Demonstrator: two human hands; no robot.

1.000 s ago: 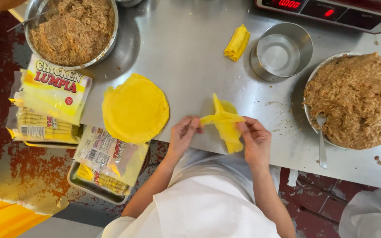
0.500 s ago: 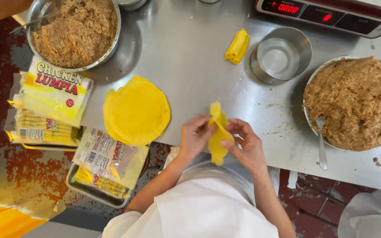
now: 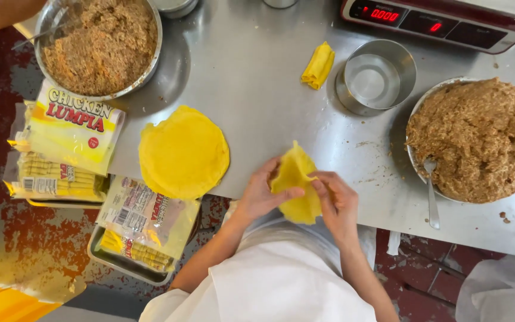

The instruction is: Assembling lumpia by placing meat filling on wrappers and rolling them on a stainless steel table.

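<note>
We hold a single yellow wrapper (image 3: 295, 185) at the near edge of the steel tabletop (image 3: 257, 77), just right of the wrapper stack (image 3: 183, 152); to work it well, we judge, pull gently and evenly so the thin sheet does not tear. Our left hand (image 3: 260, 194) pinches its left side, thumb across the front; our right hand (image 3: 336, 200) is clamped on its right edge, fingers curled, wrists angled inward.

At the near edge of the steel table (image 3: 257, 71), the left hand (image 3: 260, 194) and the right hand (image 3: 336, 203) pinch one yellow wrapper (image 3: 296, 188) between them. A stack of round yellow wrappers (image 3: 183, 152) lies just beside them, and a bowl of minced filling (image 3: 484, 140) with a spoon (image 3: 431, 191) is near the right edge.
</note>
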